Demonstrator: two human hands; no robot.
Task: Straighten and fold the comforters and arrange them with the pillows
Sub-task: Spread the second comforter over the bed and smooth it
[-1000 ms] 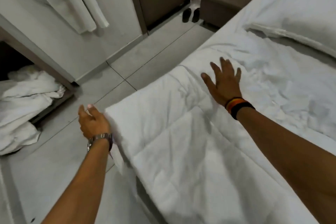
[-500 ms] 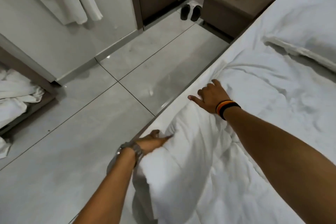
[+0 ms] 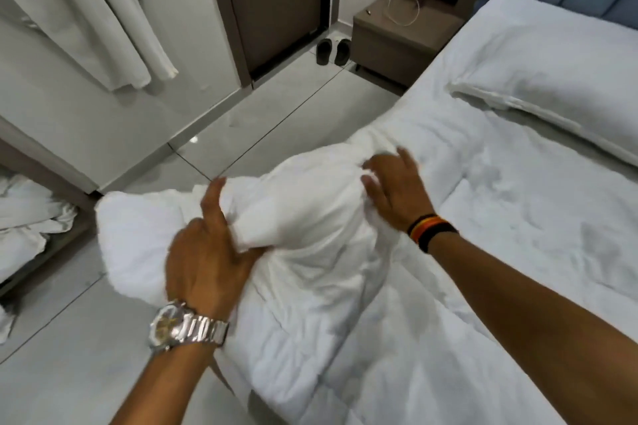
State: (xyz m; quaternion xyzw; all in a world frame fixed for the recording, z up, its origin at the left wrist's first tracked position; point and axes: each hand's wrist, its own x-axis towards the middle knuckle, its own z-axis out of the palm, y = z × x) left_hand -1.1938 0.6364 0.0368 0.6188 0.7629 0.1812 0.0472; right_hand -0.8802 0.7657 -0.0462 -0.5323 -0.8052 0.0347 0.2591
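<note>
- The white comforter (image 3: 310, 228) is lying bunched along the near-left edge of the bed (image 3: 518, 217), its long axis running from the lower right toward the pillow end; one rounded lump is hanging out over the floor (image 3: 241, 121).
- The left hand (image 3: 207, 255) is clamping a fold of the comforter, thumb up over the cloth, fingers buried beneath.
- The right hand (image 3: 397, 190) is pressing on the raised hump, fingers spread apart, fingertips sinking into the fabric.
- One pillow (image 3: 552, 79) is lying at the head, its right end cut off by the frame.
- The comforter's far edges are blending into the sheet and are hard to separate.
- Two dark slippers (image 3: 333, 51) are sitting beside one nightstand (image 3: 397, 45).
</note>
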